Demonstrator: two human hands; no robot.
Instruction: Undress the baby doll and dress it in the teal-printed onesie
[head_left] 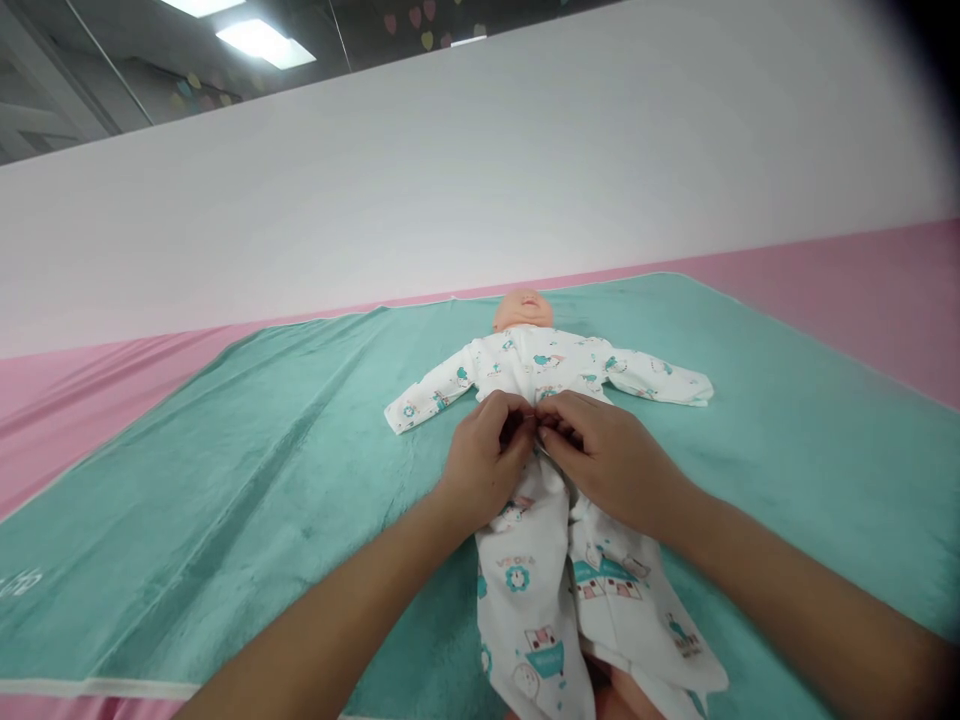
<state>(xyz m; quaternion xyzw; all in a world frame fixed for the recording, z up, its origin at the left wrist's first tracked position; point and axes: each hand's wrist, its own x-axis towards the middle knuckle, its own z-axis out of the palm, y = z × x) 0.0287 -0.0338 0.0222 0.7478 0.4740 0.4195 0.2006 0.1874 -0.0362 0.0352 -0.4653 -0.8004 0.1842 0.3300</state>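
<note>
A baby doll (523,309) lies on its back, head away from me, dressed in a white printed romper (525,580) with both sleeves spread wide. Over the middle of the front opening, my left hand (491,450) pinches the cloth between thumb and fingers. My right hand (600,450) pinches the romper's other edge right beside it, the fingertips of both hands nearly touching. Whatever fastener may sit between the fingertips is hidden. Below the hands the two legs of the romper lie side by side, and a bit of the doll's leg shows at the bottom.
Under the doll spreads a teal blanket (300,480) with creases on the left. Pink cloth (847,300) borders it at both sides and the back. A white wall (480,180) rises behind, with glass and ceiling lights above.
</note>
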